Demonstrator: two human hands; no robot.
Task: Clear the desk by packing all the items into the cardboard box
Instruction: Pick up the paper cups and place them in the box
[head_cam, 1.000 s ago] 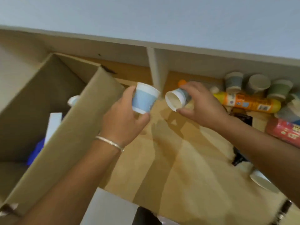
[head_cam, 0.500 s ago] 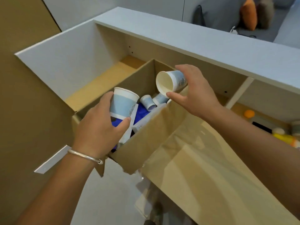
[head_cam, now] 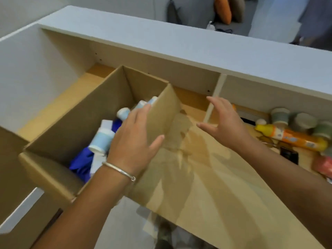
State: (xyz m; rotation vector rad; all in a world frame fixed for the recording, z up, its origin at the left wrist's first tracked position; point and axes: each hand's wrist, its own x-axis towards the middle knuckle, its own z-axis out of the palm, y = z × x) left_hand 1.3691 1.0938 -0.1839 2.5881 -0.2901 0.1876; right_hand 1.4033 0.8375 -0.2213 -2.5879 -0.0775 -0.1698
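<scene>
The open cardboard box (head_cam: 80, 123) stands at the desk's left end. Inside it lie several blue-and-white paper cups: one on its side (head_cam: 101, 141) and others near the far corner (head_cam: 124, 113), on top of a blue cloth (head_cam: 80, 162) and a white flat item (head_cam: 106, 124). My left hand (head_cam: 133, 141) is spread over the box's right wall, fingers inside and thumb outside, holding nothing. My right hand (head_cam: 224, 123) hovers open above the desk (head_cam: 206, 177), right of the box and empty.
Along the back right of the desk are an orange-and-yellow bottle (head_cam: 296, 139), grey and green cups (head_cam: 303, 122), a black item (head_cam: 289, 155) and a red package (head_cam: 323, 165). A white shelf (head_cam: 179, 42) overhangs, with a white divider (head_cam: 213, 97).
Both hands held a paper cup over the box before; now both are empty and more cups lie in the box. My right hand has moved right, away from the box.
</scene>
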